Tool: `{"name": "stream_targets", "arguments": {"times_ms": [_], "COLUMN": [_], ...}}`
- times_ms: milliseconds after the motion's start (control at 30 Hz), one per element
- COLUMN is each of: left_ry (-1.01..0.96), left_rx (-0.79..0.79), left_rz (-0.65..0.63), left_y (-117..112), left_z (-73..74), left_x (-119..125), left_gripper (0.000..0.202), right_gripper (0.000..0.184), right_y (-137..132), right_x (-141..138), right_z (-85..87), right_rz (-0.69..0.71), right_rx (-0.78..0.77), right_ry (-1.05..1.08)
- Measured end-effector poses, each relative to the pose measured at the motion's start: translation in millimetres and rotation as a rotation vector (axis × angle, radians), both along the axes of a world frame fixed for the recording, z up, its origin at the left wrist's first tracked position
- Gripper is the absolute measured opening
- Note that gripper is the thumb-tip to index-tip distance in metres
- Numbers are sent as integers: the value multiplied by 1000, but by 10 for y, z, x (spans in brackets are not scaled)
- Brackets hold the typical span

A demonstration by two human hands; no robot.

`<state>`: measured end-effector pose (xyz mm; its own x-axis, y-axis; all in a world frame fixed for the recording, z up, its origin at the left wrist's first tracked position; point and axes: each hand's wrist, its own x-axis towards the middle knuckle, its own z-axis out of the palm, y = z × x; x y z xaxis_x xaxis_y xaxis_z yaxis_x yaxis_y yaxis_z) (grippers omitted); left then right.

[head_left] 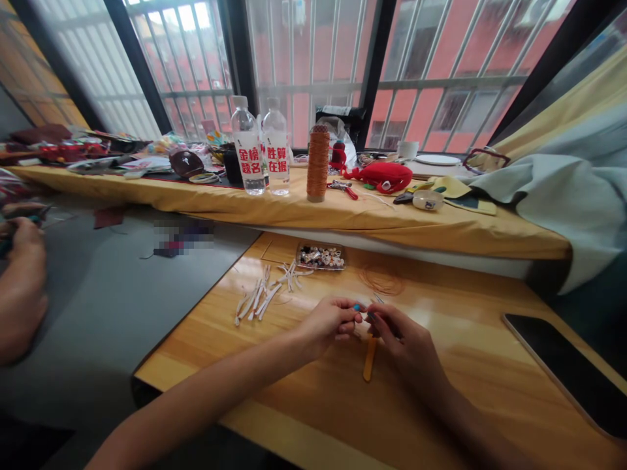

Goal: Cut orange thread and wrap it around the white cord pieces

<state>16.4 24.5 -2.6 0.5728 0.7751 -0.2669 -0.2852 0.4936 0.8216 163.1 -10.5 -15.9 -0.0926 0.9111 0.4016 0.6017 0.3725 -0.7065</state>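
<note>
My left hand (336, 320) and my right hand (399, 333) meet over the wooden table, fingertips pinched close together. Both are closed around something too small to make out; teal spots show at the fingertips. A flat yellow stick-like handle (369, 359) shows below my right hand, and a thin metal tip (378, 298) pokes out above it. Whether these belong together, or are gripped, I cannot tell. A loose coil of orange thread (382, 282) lies just beyond my hands. To the left are several white strips (264, 294), some tied in small bundles.
A clear box of beads (321, 256) stands at the table's back. On the cloth-covered ledge are an orange thread spool (318, 163), two water bottles (277, 153), a red stuffed item (385, 175) and pliers (343, 189). A phone (563, 372) lies right. Another person's hand (22, 287) is at left.
</note>
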Motion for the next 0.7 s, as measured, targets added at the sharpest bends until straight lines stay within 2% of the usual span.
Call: {"name": "stream_targets", "arguments": {"times_ms": [200,400,567,700], "left_ry": [4,14,30,29], "left_rx": [-19,-26,5,12], "left_rz": [-4,1,-12,-28], "left_y": [8,16,5,-29], "left_z": [-9,-1,26,38], "left_x": [3,6,-2,13], "left_gripper": [5,4,3,7], "right_gripper": [17,16,20,22], "right_y": [30,60,23,7], "right_x": [31,52,28,16], "right_z": [-15,-30,-5,-6], "right_rz": [38,85,49,-36], "right_rx": [80,78,9,-70], "right_ry": [-87,-61,27,117]}}
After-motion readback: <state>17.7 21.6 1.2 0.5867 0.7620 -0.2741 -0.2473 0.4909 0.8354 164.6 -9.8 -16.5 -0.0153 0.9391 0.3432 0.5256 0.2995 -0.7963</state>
